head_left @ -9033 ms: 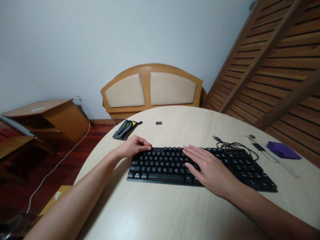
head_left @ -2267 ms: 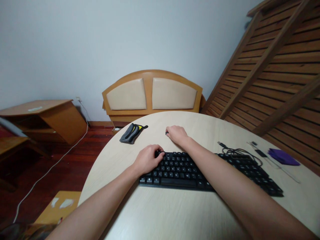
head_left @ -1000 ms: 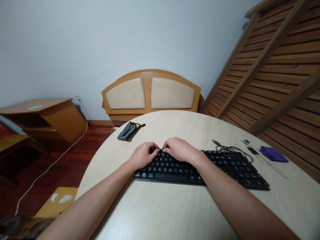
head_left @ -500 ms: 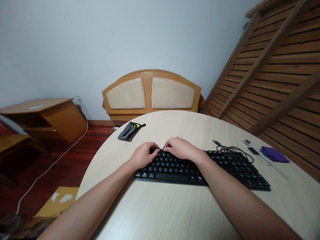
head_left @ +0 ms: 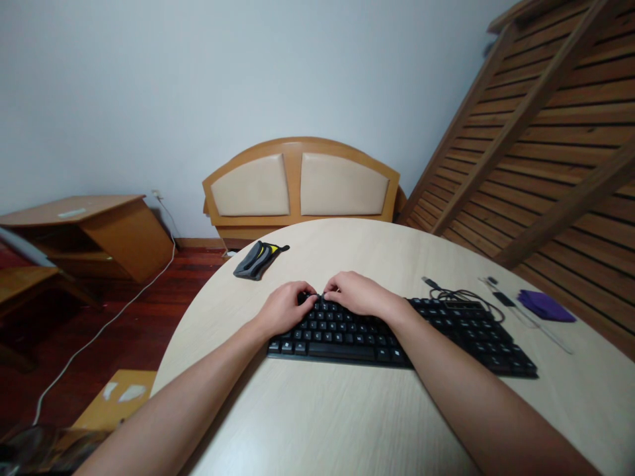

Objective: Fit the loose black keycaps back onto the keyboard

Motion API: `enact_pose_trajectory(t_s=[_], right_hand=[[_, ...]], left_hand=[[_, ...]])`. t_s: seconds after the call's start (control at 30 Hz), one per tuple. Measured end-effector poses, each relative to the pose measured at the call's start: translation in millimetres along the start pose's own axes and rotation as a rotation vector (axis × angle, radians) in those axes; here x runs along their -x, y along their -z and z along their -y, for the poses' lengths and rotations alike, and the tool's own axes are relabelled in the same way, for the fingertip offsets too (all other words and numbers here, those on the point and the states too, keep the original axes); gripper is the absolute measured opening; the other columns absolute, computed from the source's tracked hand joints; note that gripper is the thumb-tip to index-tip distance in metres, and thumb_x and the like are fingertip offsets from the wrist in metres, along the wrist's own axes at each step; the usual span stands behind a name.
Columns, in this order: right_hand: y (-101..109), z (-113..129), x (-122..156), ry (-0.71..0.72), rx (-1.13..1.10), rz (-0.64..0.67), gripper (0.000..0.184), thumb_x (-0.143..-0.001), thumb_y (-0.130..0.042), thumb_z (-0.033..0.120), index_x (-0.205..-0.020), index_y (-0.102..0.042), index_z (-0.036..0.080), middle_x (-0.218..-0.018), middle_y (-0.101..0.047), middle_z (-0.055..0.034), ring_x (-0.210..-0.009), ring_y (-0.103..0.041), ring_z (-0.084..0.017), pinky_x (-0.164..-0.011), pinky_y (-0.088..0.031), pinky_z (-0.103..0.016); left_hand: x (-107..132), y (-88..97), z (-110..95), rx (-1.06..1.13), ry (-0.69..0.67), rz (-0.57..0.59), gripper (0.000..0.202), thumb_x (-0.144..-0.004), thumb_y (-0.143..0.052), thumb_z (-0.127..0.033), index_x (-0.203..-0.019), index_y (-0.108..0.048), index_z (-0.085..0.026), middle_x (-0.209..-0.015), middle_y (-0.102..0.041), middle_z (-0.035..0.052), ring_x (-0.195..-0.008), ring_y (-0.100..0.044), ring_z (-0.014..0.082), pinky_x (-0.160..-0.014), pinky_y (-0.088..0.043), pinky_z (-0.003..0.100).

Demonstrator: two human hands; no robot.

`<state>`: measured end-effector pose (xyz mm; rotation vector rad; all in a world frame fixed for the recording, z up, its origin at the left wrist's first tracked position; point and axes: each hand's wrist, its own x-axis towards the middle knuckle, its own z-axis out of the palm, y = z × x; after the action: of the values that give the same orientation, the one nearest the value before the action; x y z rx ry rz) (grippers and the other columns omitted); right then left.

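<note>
A black keyboard (head_left: 342,352) lies on the round, pale wooden table (head_left: 317,423), its right part crossed by my right forearm. At its far edge, my left hand (head_left: 285,309) has its fingers curled, with the thumb on the upper keys. My right hand (head_left: 358,293) faces it from the other side, fingers bent down over the far rows and closed on the keyboard. Only a small gap separates the two sets of fingertips. Whether a single key is pinched between them is too small to make out.
A grey, black and yellow folded pouch (head_left: 256,260) rests at the back left of the table. To the right are a coiled black cable (head_left: 459,295), a thin grey cord (head_left: 543,327) and a purple cloth (head_left: 546,306). Behind stands a padded headboard (head_left: 301,149).
</note>
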<state>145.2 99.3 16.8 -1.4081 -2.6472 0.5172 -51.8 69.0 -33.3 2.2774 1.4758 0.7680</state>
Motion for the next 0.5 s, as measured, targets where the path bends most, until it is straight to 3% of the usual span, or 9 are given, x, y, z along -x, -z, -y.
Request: enact_pose_trajectory(t_s=[0.3, 0.5], right_hand=[[4, 20, 10, -0.040, 0.222, -0.037, 0.021, -0.092, -0.062, 0.031, -0.104, -0.076, 0.022, -0.105, -0.075, -0.0114, -0.101, -0.069, -0.028, -0.084, -0.050, -0.033], [4, 31, 10, -0.056, 0.305, -0.028, 0.023, -0.093, -0.058, 0.026, -0.104, -0.075, 0.015, -0.104, -0.074, -0.0179, -0.100, -0.070, -0.032, -0.083, -0.052, -0.037]], left_hand=[[0, 0.6, 0, 0.016, -0.022, 0.006, 0.020, -0.094, -0.055, -0.032, -0.097, -0.071, -0.020, -0.098, -0.075, 0.0047, -0.091, -0.067, 0.0236, -0.083, -0.050, 0.032], [0, 0.9, 0, 0.023, -0.037, 0.008, 0.019, -0.093, -0.056, -0.030, -0.097, -0.071, -0.020, -0.096, -0.074, 0.0044, -0.090, -0.067, 0.0231, -0.081, -0.050, 0.032]])
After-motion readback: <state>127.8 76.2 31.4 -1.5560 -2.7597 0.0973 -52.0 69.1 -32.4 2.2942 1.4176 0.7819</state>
